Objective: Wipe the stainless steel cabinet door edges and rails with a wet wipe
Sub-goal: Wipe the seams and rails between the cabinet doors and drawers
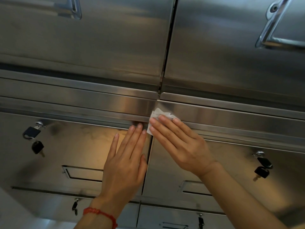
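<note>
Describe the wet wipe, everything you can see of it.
The wet wipe is a small white sheet, crumpled and folded over itself, thin and soft-looking. It lies pressed flat against the horizontal steel rail, just above the gap where two lower cabinet doors meet. The right hand covers most of it with straight fingers, so only its upper edge and left edge show past the fingertips. The left hand lies flat on the door beside it, fingertips close to the wipe's lower left edge; whether they touch is unclear.

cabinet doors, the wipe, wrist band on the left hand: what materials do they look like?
Cabinet doors: looks like brushed stainless steel, with a streaky grain and soft reflections.
Wipe: thin white nonwoven or paper, crumpled; can't tell which.
Wrist band: red, knotted or beaded cord, probably thread.
</note>
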